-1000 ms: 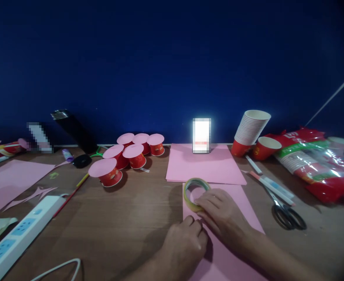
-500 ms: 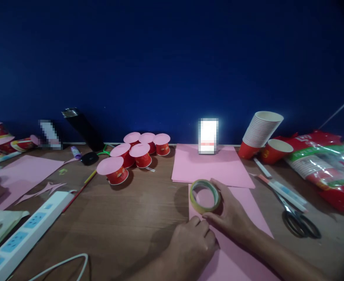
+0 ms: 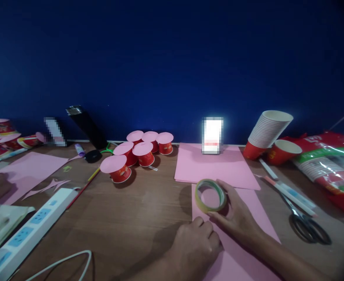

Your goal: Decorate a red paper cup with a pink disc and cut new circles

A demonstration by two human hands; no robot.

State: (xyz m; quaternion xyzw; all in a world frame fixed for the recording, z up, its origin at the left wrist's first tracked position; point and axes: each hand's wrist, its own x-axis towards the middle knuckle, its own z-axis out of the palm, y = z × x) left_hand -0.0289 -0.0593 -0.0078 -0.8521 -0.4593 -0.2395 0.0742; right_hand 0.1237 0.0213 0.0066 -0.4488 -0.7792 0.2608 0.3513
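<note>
Holding a yellow-green, ring-shaped roll of tape (image 3: 201, 203) between thumb and fingers, the right hand (image 3: 237, 210) is over a flat pink paper sheet (image 3: 237, 253); the curled left hand (image 3: 196, 244) is just beside the roll, fingertips hidden, so I cannot tell whether it grips anything. The step looks like positioning the roll; the next move probably calls for a steady right-hand grip.

Left hand (image 3: 197, 244) now, bare, back broad and rounded, knuckles (image 3: 207, 227) showing as soft bumps! Left forearm (image 3: 157, 271) bare too, sturdy, smooth in outline, cropped by bottom edge. Over to right hand (image 3: 238, 210): bare, fingers (image 3: 227, 188) slim, thumb (image 3: 220, 219) long and tapering. Right forearm (image 3: 280, 253) bare, long, lean, evenly shaped. Finer detail lost, picture soft there.
</note>
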